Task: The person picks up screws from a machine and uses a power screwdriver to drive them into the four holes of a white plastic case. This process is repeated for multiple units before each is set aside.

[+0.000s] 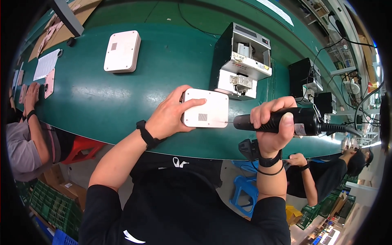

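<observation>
Nearest, the right hand (272,126) is gripping a black screwdriver (286,121) whose tip is touching the edge of a white box (206,108) that the left hand (169,116) is holding flat on the green table (102,98), while farther off another white box (122,51) is lying beside a grey machine (243,61).

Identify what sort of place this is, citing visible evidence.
Probably a factory assembly line: a long green conveyor belt carries white casings, the right hand holds a corded electric screwdriver, and a co-worker sits alongside.
</observation>
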The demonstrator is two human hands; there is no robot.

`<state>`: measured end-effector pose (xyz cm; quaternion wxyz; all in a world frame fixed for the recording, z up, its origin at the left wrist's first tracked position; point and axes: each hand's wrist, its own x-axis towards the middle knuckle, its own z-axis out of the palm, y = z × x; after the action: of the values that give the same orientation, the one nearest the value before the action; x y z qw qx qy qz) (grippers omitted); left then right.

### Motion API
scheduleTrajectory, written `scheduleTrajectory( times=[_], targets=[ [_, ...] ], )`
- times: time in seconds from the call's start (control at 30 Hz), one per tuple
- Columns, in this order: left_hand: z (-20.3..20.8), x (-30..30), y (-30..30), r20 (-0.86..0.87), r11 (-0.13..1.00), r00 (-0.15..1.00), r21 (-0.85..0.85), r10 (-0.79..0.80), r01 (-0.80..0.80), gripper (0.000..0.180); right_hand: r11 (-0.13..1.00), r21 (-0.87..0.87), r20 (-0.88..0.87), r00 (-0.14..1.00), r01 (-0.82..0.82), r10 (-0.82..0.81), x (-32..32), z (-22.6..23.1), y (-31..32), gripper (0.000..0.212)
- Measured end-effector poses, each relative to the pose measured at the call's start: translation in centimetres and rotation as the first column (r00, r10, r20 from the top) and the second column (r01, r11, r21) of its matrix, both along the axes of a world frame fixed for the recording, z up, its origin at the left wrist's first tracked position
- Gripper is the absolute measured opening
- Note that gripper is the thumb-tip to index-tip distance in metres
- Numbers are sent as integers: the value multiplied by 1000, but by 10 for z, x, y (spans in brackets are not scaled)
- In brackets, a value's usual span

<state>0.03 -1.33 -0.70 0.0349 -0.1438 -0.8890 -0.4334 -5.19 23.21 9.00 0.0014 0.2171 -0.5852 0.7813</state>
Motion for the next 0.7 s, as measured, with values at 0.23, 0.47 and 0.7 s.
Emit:
scheduleTrajectory(
  times=[0.23, 0.47, 0.7],
  targets=[
    [0, 1, -1, 5, 1000, 1000, 3, 14, -14, 72, 999, -20, -25, 999, -41, 41, 2, -4, 2, 39],
    [1, 3, 1, -10, 1000, 1000, -10, 20, -20, 73, 998, -61, -96, 995, 27, -33, -22, 19, 0, 35],
    [1, 4, 8, -29, 998, 999, -47, 31, -33, 73, 982, -48, -137, 973, 183, -188, -65, 33, -9, 34]
  ],
)
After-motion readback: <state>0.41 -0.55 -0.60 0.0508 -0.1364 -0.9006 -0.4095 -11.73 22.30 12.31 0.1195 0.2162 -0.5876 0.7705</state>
